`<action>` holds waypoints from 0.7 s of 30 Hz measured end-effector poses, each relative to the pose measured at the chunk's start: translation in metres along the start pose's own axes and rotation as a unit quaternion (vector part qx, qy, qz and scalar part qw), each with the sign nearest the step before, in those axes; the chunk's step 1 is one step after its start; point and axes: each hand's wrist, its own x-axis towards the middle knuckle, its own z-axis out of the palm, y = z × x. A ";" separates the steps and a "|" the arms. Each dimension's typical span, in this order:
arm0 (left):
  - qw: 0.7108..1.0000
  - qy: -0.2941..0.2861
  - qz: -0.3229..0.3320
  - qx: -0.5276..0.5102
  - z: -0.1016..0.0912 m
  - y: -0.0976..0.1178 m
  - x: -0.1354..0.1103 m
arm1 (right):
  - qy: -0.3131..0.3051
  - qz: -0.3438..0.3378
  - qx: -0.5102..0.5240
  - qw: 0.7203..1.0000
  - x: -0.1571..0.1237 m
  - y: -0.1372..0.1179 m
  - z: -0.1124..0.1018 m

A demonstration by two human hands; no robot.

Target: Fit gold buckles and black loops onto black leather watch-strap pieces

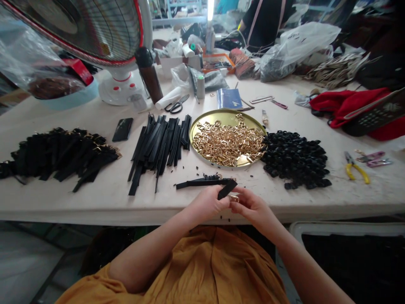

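Note:
At the table's front edge my left hand (211, 200) is closed on a black strap (227, 190), whose end sticks up past the fingers. My right hand (249, 204) meets it from the other side, fingertips pinching a small gold buckle (234, 198) at the strap. Just beyond my hands lie a few assembled black straps (199, 183). Further off is a round gold tray (196, 155) heaped with gold buckles (228, 141). Left of it is a pile of loose black straps (158, 145); right of it, a heap of small black loops (295, 160).
Straps with buckles (63, 154) are piled at far left, near a dark phone (122, 129). A fan (117, 90), brown bottle (148, 76) and scissors (177, 105) stand behind. Yellow-handled pliers (356, 169) lie right. A bin (297, 230) stands below the table edge.

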 end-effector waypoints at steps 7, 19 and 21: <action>0.999 -0.026 0.004 0.038 -0.009 0.003 -0.011 | 0.187 0.034 0.122 0.974 0.004 0.005 0.002; 0.993 -0.078 0.067 0.063 -0.004 0.008 -0.028 | 0.169 0.077 0.259 0.948 -0.012 0.008 0.028; 0.995 -0.079 0.050 0.034 -0.002 0.009 -0.030 | 0.171 0.062 0.229 0.956 -0.014 0.010 0.028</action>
